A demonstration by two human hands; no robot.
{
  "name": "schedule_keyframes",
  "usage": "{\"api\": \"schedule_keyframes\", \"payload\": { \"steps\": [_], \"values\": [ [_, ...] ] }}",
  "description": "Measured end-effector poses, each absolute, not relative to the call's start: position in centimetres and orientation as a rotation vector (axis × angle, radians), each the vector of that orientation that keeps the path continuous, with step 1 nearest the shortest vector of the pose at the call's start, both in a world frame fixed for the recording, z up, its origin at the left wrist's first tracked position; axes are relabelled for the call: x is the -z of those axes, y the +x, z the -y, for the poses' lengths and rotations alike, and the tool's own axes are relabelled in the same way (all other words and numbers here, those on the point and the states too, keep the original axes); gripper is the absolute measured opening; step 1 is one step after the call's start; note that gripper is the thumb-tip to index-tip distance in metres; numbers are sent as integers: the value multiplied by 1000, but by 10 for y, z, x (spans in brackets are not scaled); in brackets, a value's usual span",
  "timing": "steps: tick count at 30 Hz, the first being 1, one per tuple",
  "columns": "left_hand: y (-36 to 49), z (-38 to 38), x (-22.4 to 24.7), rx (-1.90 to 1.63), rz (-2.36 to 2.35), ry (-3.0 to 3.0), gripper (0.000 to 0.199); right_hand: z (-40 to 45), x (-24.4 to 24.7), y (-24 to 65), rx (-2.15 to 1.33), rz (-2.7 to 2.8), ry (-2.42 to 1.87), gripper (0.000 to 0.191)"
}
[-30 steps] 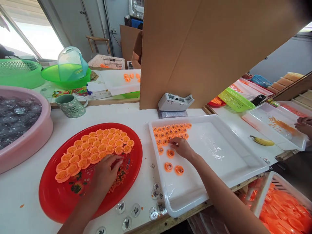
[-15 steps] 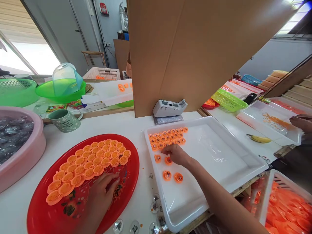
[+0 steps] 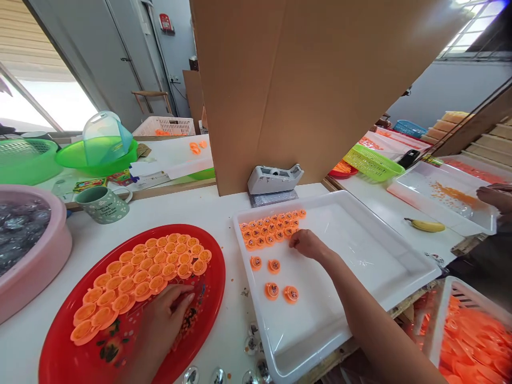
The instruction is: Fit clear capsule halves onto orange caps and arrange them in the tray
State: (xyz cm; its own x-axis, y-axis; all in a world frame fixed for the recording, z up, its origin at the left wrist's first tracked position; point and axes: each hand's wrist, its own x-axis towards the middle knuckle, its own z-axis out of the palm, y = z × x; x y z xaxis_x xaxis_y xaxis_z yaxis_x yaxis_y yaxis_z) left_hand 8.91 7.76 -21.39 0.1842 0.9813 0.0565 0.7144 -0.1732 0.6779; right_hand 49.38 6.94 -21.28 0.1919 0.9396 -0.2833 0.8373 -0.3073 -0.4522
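Observation:
My left hand [image 3: 170,314] rests over the red oval tray [image 3: 218,277], thumb and forefinger apart, nothing visible between them. Beside its fingers, rows of round orange pieces [image 3: 140,277] cover the upper part of that tray. My right hand [image 3: 307,244] is at the white tray [image 3: 320,320], fingers bent together at the right end of the packed rows of small orange pieces [image 3: 264,231]. Whatever those fingertips hold, if anything, is hidden. Nearer the front, a few loose orange pieces [image 3: 272,290] with dark and silvery centres lie in the white tray.
Behind the white tray stand a tape dispenser [image 3: 274,179] and a large cardboard sheet [image 3: 296,90]. A green mug [image 3: 103,205] and a pink tub [image 3: 36,266] are at left. Clear round pieces [image 3: 251,345] lie between the trays. Another person's hand [image 3: 496,197] is at far right.
My right hand has moved right along the packed rows, uncovering pieces there. My left hand stays over the red tray. The view has shifted slightly.

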Motion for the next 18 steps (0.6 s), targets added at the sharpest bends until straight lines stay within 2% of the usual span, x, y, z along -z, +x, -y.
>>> {"api": "schedule_keyframes", "payload": {
  "steps": [5, 11, 18],
  "values": [
    [86, -86, 201, -683, -1645, 1933, 25, -66, 218, 506, -646, 1658, -2360, 15],
    [90, -88, 199, -701, -1630, 1952, 25, -80, 216, 496, -363, 1670, -2326, 15],
    [90, -84, 206, -688, -1588, 1950, 21, -75, 221, 500, -300, 1732, -2371, 11]
  ]
}}
